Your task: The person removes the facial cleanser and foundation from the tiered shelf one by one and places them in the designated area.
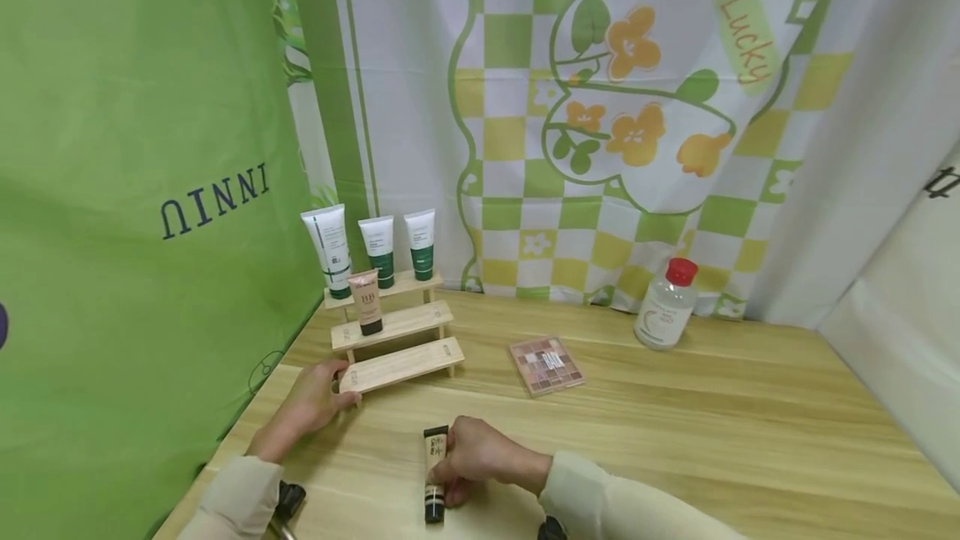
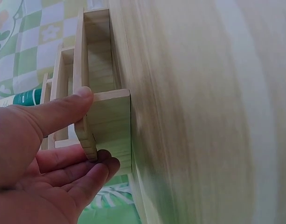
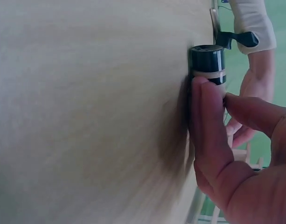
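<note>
While the person's right hand (image 1: 476,452) is closing around a beige tube (image 1: 434,453), thumb on one side and fingers on the other, the tube's black cap is pointing toward the person, near the front of the wooden table (image 1: 675,423); whether it is touching the tabletop is unclear. A little farther off, the left hand (image 1: 311,397) is pinching the left end of the lowest step of a three-tier wooden rack (image 1: 401,367), its thumb lying over the top and its fingers curling beneath. To the rack's right, a makeup palette (image 1: 546,367) is lying flat. On the middle step a pink BB tube (image 1: 367,302) is standing upright, and on the top step three white-and-green tubes (image 1: 422,242) are standing in a row. Off to the right, a clear bottle (image 1: 664,312) is wearing a red cap. Behind everything, a checked curtain (image 1: 510,123) is hanging.
</note>
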`<state>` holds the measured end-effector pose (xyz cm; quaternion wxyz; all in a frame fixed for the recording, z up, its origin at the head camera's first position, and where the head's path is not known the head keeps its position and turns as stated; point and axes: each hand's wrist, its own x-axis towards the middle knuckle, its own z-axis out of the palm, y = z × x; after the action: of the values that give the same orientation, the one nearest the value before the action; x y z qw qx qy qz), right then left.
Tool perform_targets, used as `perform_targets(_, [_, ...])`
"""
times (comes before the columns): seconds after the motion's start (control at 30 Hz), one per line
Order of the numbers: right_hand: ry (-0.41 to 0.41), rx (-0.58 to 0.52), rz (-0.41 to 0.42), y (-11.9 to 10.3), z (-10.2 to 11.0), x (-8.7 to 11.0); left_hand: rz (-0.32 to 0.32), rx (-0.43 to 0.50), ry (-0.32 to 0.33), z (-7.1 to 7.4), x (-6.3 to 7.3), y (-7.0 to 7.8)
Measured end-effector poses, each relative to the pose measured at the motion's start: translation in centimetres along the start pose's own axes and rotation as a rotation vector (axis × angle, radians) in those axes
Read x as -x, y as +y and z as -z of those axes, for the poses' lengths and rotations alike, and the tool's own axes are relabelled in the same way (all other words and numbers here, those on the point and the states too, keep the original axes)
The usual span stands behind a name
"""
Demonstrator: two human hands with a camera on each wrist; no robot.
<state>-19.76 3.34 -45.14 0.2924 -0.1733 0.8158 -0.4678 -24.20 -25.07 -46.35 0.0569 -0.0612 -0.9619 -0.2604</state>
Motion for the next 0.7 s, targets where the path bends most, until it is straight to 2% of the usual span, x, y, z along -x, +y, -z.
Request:
perform_targets(0.17, [-0.005, -0.097, -0.043, 0.4, -0.1, -0.4, 0.007, -0.008, -0.006, 0.1, -0.1, 0.0])
perform_targets(0.27, [-0.020, -0.132, -0.040, 0.6, 0.0, -0.6, 0.008, -0.015, -0.008, 0.2, 0.0, 0.1])
perform_targets(0.7, [-0.059, -0.162, -0.021, 1.1, 0.2, -0.3, 0.001, -0.016, -0.014, 0.1, -0.1, 0.2])
